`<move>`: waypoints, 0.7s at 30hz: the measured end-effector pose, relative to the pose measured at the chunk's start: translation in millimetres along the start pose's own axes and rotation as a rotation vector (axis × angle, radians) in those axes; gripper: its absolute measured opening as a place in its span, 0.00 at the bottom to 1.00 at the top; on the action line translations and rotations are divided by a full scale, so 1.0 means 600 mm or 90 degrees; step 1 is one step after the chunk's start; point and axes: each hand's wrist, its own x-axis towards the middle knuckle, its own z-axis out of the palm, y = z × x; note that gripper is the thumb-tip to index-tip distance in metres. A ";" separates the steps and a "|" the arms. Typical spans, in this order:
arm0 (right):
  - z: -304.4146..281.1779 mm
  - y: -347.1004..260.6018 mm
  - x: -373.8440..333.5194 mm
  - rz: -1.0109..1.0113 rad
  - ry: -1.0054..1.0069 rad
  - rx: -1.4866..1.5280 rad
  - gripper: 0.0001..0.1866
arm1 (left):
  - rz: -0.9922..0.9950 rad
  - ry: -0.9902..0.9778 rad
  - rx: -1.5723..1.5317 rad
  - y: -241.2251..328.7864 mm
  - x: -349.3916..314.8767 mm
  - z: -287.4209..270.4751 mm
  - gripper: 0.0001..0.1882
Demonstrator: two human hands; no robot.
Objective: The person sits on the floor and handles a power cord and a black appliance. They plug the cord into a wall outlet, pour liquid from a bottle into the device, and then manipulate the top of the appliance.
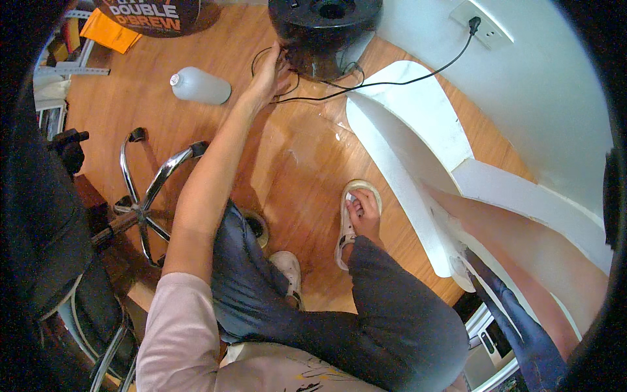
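Observation:
My left hand (269, 80) reaches out to the side of a glossy black rounded device (323, 36) with a round opening on top, which stands on the floor by the wall. Its fingers look stretched out along the device, partly in shadow; a thin black cord (398, 82) loops round that hand and runs to a wall outlet (483, 27). Down by my right shoe (344, 245), my right hand (366, 214) is closed, with a small whitish thing at its fingertips that I cannot make out. A whitish capped bottle (202, 85) is left of my left hand.
A white curved panel structure (410, 176) rises on the right. At left are a chrome chair base (138, 208) and a dark seat. An orange packet (111, 31) and a large dark tub (157, 14) sit at the far left. The floor (300, 144) is wood-patterned.

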 end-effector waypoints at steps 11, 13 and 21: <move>-0.004 0.003 0.001 -0.021 -0.006 -0.008 0.17 | -0.013 0.005 -0.062 -0.005 0.076 0.000 0.43; -0.006 -0.003 0.003 -0.017 -0.003 -0.022 0.16 | 0.002 0.023 -0.050 0.011 0.059 0.014 0.44; -0.001 0.007 0.001 -0.017 -0.014 -0.020 0.17 | 0.041 0.008 -0.010 -0.009 0.062 -0.040 0.33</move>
